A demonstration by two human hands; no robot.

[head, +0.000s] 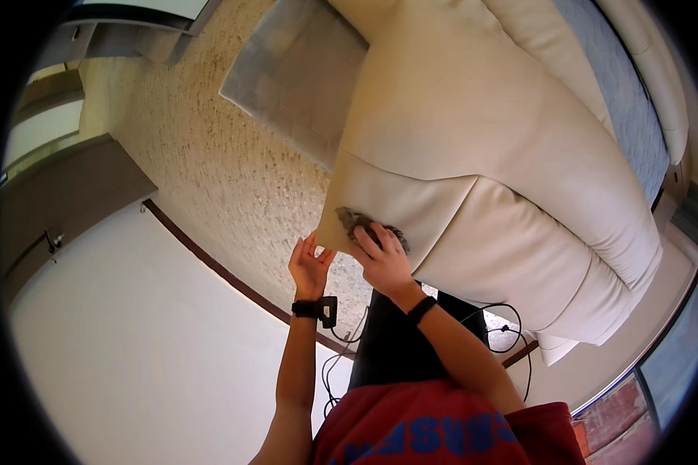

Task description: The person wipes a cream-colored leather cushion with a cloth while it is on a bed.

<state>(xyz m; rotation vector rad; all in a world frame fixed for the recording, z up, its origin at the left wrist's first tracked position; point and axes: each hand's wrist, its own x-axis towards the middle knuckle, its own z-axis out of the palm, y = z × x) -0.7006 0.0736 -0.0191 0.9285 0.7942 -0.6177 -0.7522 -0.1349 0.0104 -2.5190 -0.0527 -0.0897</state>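
A crumpled dark grey-brown cloth (347, 220) lies against the cream leather-look sofa (430, 128), close to its lower left corner. My right hand (387, 261) grips the cloth and presses it on the sofa's surface, covering part of it. Beside that corner is my left hand (309, 267), palm turned up and fingers apart, holding nothing. Its fingertips are at the sofa's edge; whether they touch it I cannot tell. Black bands circle both wrists, and the left one carries a small black box (328, 312).
Thin black cables (515, 331) loop near my forearms and under the sofa's edge. A grey mat (296, 81) lies on the speckled floor (209, 163). At left, a white wall (151, 337) with dark skirting adjoins a brown door (75, 203). Windows (675, 343) stand at lower right.
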